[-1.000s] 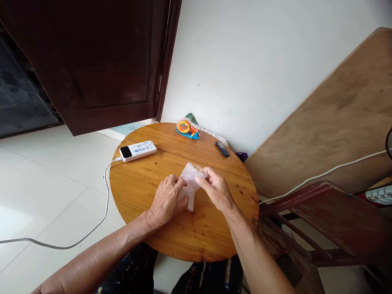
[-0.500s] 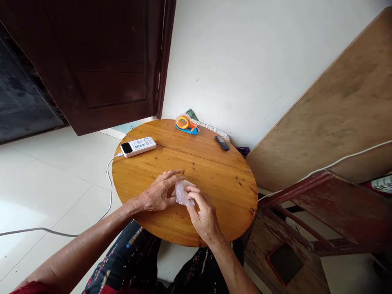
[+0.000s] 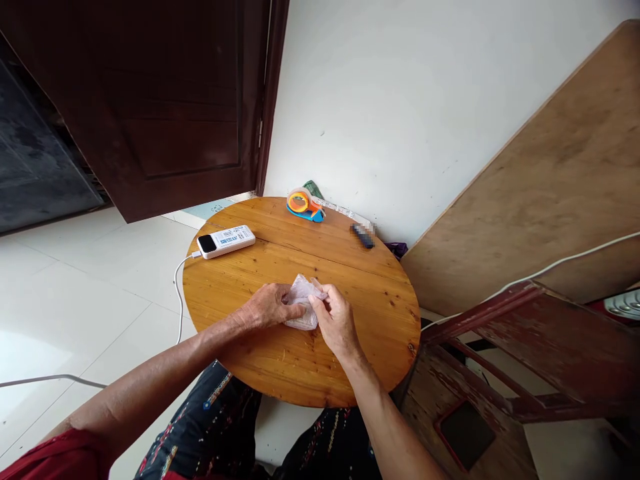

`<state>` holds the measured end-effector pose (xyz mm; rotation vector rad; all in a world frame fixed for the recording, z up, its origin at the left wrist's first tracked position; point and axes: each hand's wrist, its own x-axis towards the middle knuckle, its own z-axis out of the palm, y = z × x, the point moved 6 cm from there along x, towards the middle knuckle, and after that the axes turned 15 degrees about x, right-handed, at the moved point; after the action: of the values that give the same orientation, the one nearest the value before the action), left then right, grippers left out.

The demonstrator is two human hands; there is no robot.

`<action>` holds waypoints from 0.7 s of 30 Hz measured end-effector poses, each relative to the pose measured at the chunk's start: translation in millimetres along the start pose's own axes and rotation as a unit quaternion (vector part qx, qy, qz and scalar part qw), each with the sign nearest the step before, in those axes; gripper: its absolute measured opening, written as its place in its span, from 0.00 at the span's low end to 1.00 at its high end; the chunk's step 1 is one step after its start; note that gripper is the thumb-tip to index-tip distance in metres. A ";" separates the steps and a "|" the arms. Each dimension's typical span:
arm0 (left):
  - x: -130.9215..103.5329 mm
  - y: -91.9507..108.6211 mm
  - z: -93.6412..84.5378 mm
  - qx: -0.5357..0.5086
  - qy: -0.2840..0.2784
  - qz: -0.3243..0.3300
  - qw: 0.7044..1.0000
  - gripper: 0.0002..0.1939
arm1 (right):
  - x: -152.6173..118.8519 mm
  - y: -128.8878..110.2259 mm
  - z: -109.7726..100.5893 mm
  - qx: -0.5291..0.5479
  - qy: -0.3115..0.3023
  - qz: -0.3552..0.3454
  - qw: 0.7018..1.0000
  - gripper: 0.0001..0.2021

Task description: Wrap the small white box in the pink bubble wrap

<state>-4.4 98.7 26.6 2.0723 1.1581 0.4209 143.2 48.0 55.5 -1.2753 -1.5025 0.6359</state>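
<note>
A small crumpled bundle of clear, pinkish bubble wrap [image 3: 304,289] lies low over the near middle of the round table, between both hands. My left hand [image 3: 270,305] grips its left side, thumb laid across the front and fingers curled behind. Thumb and fingers of my right hand [image 3: 336,315] pinch the upper right edge of the wrap, where a flap sticks up. Whether anything is inside the wrap I cannot tell.
The round wooden table [image 3: 240,283] also bears a white device [image 3: 227,241] with a cable [image 3: 179,283], an orange and blue tape dispenser [image 3: 303,205] and a blurred dark object [image 3: 363,235]. A wooden chair [image 3: 530,347] stands at the right.
My left hand has closed on the bubble wrap, its fingers no longer stretched out. My right hand has moved slightly up and right to the wrap's edge. More of the wrap now shows spread out.
</note>
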 end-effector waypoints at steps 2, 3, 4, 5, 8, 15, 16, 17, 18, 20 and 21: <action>6.5 -1.1 -6.1 0.056 0.039 -0.019 0.998 0.15 | 14.1 9.4 3.1 0.016 -0.001 0.022 1.000 0.06; 9.6 -0.8 -8.7 0.075 0.057 -0.014 0.995 0.15 | 20.1 14.3 5.2 0.025 -0.003 0.033 0.999 0.06; 12.5 -0.9 -10.4 0.084 0.070 -0.005 0.994 0.14 | 24.9 19.2 7.6 0.036 -0.007 0.046 0.998 0.06; 14.9 -1.8 -10.9 0.081 0.074 0.002 0.994 0.14 | 28.7 23.5 9.8 0.052 -0.013 0.059 0.997 0.06; 18.6 -8.4 -6.9 0.016 0.058 0.007 0.998 0.14 | 33.4 30.0 14.3 0.110 -0.029 0.089 0.990 0.10; 20.7 -16.0 -1.5 -0.061 0.095 -0.009 0.994 0.11 | 18.7 16.3 10.8 0.139 -0.089 0.068 0.984 0.19; 21.0 -15.6 -2.6 -0.058 0.097 -0.016 0.994 0.10 | 15.6 14.5 10.4 0.135 -0.100 0.061 0.984 0.23; 20.8 -14.9 -4.0 -0.065 0.093 -0.020 0.993 0.10 | 13.1 13.8 9.8 0.130 -0.106 0.056 0.984 0.26; 20.2 -13.6 -5.2 -0.085 0.082 -0.020 0.993 0.10 | 11.3 14.2 9.2 0.127 -0.109 0.055 0.984 0.28; 17.4 -9.3 -6.3 -0.149 0.038 -0.005 0.988 0.12 | 10.5 18.3 7.4 0.129 -0.102 0.062 0.984 0.28; 15.1 -6.2 -6.3 -0.181 0.011 0.011 0.983 0.14 | 11.3 21.6 6.7 0.136 -0.099 0.071 0.983 0.27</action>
<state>-3.6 116.2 25.5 1.7687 0.9875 0.6188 146.4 66.4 38.4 -1.1387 -1.4320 1.0497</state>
